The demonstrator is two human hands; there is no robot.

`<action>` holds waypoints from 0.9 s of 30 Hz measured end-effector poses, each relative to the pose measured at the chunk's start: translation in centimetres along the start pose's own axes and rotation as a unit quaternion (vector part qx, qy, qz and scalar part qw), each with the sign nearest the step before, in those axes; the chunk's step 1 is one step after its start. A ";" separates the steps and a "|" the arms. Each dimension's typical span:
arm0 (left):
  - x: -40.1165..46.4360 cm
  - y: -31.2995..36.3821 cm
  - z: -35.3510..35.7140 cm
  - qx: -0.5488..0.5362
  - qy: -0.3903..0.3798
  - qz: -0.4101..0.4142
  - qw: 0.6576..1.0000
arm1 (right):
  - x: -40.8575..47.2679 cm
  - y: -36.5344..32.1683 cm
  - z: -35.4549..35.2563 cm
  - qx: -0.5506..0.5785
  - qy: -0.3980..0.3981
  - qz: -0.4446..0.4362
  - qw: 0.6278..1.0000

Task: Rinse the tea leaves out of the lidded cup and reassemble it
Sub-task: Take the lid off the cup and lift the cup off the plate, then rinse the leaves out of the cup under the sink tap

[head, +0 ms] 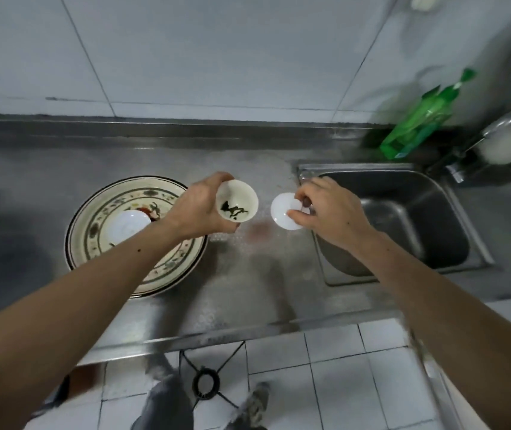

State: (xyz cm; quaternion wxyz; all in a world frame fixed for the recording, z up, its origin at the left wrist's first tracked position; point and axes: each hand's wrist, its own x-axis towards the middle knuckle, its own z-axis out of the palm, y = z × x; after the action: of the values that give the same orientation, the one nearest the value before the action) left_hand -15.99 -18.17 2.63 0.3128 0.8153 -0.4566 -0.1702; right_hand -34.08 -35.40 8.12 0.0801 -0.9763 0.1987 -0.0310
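My left hand (200, 209) grips a small white cup (237, 200) above the steel counter, tilted so its mouth faces me. Dark wet tea leaves (234, 210) cling inside it. My right hand (325, 209) pinches the white lid (283, 214) by its knob, holding it near the left rim of the sink (453, 212). A white saucer (128, 226) rests on a large patterned plate (92, 218) to the left, partly hidden by my left forearm.
A green dish-soap bottle (418, 119) stands behind the sink at the back right, next to a faucet (465, 150) and a white container (509, 141). The steel counter's (248, 274) front edge runs below my arms, with tiled floor beneath.
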 end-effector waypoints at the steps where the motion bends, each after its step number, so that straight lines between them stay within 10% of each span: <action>1: 0.1 0.7 0.5 -0.001 0.007 -0.004 1.000 | -0.1 0.9 -0.2 -0.004 -0.002 -0.006 1.000; 27: 7.1 3.7 11.6 -0.004 0.140 -0.199 0.970 | 10.3 14.8 8.4 0.028 -0.106 -0.147 0.983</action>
State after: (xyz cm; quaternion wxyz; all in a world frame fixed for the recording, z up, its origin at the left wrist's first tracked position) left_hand -21.18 -29.72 -3.46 0.3364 0.9042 -0.2366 -0.1152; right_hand -29.51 -51.68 -2.32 0.1226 -0.9900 0.0423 0.0556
